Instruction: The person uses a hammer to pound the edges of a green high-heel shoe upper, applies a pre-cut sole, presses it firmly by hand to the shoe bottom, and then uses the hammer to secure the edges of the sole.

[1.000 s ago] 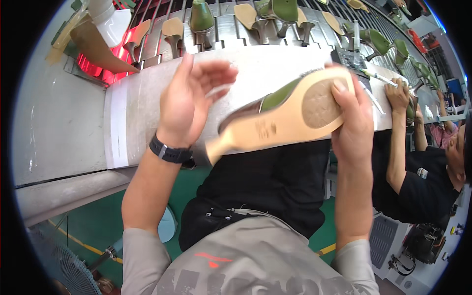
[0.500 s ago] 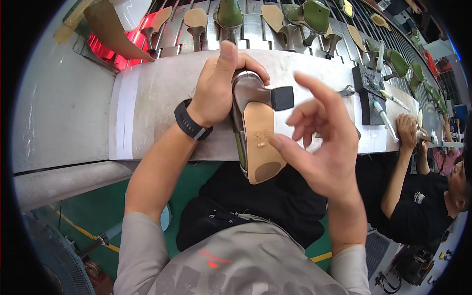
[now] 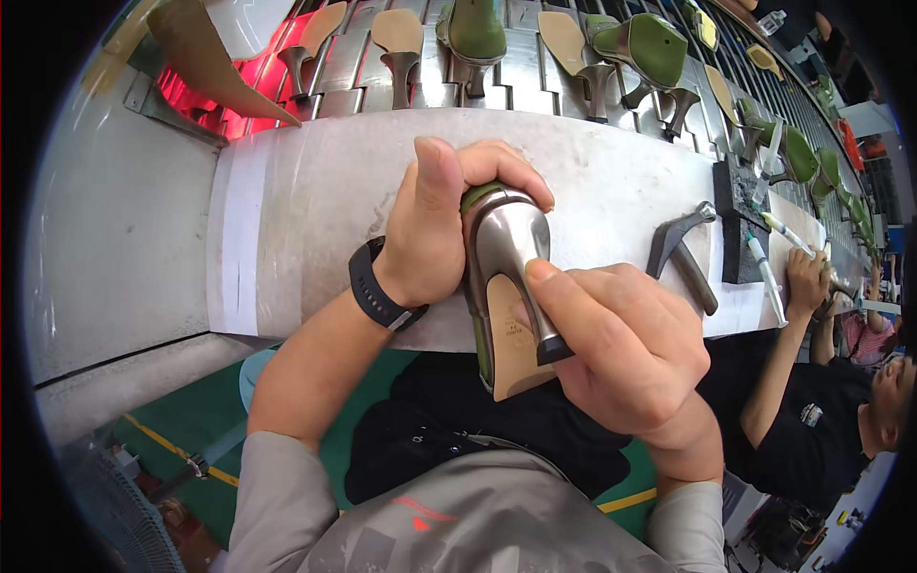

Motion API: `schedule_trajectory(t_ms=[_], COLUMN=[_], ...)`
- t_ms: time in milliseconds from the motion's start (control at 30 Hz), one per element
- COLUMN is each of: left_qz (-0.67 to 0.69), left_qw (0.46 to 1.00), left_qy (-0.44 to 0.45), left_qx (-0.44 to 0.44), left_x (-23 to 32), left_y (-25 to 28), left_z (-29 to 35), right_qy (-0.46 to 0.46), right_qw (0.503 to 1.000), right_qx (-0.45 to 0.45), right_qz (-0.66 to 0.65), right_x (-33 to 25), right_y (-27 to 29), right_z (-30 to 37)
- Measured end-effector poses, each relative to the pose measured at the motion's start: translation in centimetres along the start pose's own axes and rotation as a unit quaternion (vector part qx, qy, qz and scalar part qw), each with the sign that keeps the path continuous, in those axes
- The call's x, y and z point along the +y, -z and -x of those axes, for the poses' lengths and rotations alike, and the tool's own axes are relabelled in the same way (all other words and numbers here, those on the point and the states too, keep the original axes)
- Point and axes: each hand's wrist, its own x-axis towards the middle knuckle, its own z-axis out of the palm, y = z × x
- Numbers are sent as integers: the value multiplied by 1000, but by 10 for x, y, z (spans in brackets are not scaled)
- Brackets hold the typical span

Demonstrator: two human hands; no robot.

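Observation:
A green high-heeled shoe [image 3: 484,286] is held sole up over the near edge of the worktable. Its tan sole [image 3: 513,344] faces me, and its shiny metallic heel [image 3: 513,239] slants down toward my body, ending in a dark tip. My left hand [image 3: 435,229] wraps round the back of the shoe from the left, thumb raised and fingers curled over the far end. From the right, my right hand [image 3: 630,344] grips the heel near its tip, thumb and fingers bent against it. Those fingertips are partly hidden behind the heel.
A hammer [image 3: 683,250] lies right of the shoe on the pale worktable [image 3: 315,191]. Beyond it, a black block [image 3: 737,224] sits with syringes [image 3: 766,277]. Shoes and soled heels line the conveyor [image 3: 439,91] at the back. A co-worker [image 3: 821,401] works at the right.
My right hand has gone from spread fingers beside the shoe to a grip on its heel. The shoe has moved nearer, its heel now pointing toward me. The hammer has come into plain view.

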Motion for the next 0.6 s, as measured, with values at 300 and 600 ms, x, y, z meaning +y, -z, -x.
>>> schedule_trajectory(t_ms=[300, 600], left_qz=[-13, -43], left_qw=[1000, 999], left_qy=[-3, 10], left_qx=[0, -18], left_x=[5, 9], left_y=[-1, 4], left_z=[-1, 0], right_qy=[16, 26], right_qw=[1000, 999], right_qx=[9, 23], right_qz=[2, 14], right_x=[6, 4], right_y=[-6, -11], right_z=[-2, -4])
